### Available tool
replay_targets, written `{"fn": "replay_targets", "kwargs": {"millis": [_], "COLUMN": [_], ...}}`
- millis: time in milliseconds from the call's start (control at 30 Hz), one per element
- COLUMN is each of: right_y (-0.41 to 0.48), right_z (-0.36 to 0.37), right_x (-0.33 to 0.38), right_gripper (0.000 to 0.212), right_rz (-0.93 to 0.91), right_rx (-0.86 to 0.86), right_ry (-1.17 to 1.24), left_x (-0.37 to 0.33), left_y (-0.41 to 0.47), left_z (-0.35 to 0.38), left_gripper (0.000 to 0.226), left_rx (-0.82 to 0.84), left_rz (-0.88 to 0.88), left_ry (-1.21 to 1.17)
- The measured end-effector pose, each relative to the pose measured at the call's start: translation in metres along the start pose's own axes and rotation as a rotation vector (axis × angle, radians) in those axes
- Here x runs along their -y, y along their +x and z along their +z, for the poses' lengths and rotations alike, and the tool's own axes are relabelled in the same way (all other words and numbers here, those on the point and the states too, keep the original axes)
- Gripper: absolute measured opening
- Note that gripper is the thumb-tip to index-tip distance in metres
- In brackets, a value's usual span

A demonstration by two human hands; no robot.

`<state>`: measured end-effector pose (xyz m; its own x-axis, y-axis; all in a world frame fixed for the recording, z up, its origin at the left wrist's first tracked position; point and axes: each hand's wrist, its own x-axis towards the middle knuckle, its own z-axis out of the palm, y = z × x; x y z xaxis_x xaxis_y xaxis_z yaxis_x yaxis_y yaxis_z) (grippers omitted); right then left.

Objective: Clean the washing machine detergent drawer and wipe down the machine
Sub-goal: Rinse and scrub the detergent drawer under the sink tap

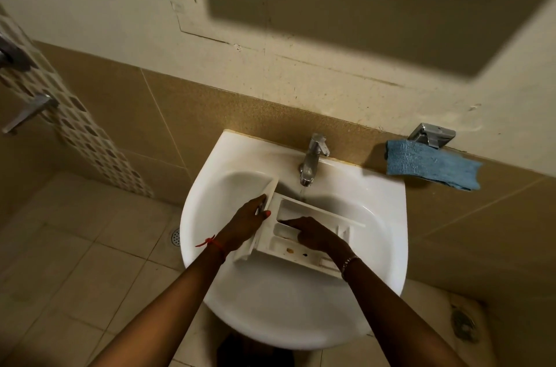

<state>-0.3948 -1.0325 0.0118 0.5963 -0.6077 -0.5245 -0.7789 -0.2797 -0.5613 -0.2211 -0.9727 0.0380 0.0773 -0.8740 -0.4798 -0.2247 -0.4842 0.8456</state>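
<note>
The detergent drawer (313, 210) is held over the bowl of the washbasin (386, 261), with its far edge under the thin stream from the tap (313, 157). Its long axis runs across the body from left to right, and the front panel stands at the left end, tilted up. The left hand (251, 217) grips that panel, thumb on the near face and fingers curled over its edge, so it carries the drawer. The right hand (314, 236) lies on top of the tray at the middle. Its forefinger is stretched leftward into a compartment and it holds nothing that I can see.

A brown speck (290, 251) and a dark one beside it sit in the near channel, just below the right hand. That hand is the nearer one for rubbing them off, and the drawer would need tipping toward the water to rinse that side.

A blue cloth (430, 163) hangs on a wall bracket to the right, well apart from both hands.
</note>
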Motion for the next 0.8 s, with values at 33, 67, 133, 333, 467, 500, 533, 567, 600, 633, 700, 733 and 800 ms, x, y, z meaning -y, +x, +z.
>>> {"fn": "replay_targets", "kwargs": {"millis": [33,67,133,333,467,500,533,567,600,633,700,733,800], "right_y": [-0.002,-0.002,-0.006,-0.003,0.008,0.008,0.010,0.012,0.018,0.019,0.024,0.025,0.024], "right_z": [-0.001,-0.001,-0.005,-0.020,-0.041,-0.048,-0.053,-0.059,-0.059,-0.063,-0.061,-0.060,-0.057], "right_x": [-0.005,-0.013,-0.024,-0.064,-0.048,-0.034,-0.021,-0.007,-0.004,0.007,0.015,0.018,0.020], "right_gripper": [0.056,0.054,0.051,0.031,0.019,0.017,0.016,0.016,0.017,0.017,0.020,0.023,0.028], "right_rz": [-0.007,-0.014,0.019,0.217,0.269,0.240,0.199,0.190,0.196,0.226,0.300,0.301,0.288], "right_rx": [0.011,0.019,0.026,0.124,-0.007,-0.064,-0.139,-0.189,-0.233,-0.238,-0.227,-0.194,-0.121], "right_ry": [0.001,0.008,0.022,-0.174,0.395,0.667,0.942,1.156,1.391,1.569,1.783,1.841,1.831], "left_x": [-0.001,-0.002,-0.005,-0.007,-0.011,-0.012,-0.012,-0.012,-0.012,-0.012,-0.012,-0.011,-0.010], "left_y": [0.000,0.001,0.001,0.000,0.000,0.001,0.001,0.001,0.002,0.001,0.001,0.001,0.001], "left_z": [0.001,0.003,0.004,0.004,0.001,0.000,-0.001,-0.001,-0.002,-0.002,-0.001,-0.001,-0.001], "left_gripper": [0.050,0.050,0.049,0.049,0.049,0.049,0.049,0.049,0.050,0.050,0.052,0.052,0.053], "left_rx": [-0.005,-0.010,-0.023,-0.014,0.005,0.016,0.030,0.043,0.053,0.060,0.064,0.067,0.070], "left_rz": [-0.003,-0.005,-0.007,-0.002,0.021,0.026,0.034,0.037,0.039,0.036,0.029,0.026,0.027], "left_ry": [-0.004,-0.005,0.002,0.054,0.180,0.211,0.241,0.269,0.295,0.312,0.334,0.342,0.359]}}
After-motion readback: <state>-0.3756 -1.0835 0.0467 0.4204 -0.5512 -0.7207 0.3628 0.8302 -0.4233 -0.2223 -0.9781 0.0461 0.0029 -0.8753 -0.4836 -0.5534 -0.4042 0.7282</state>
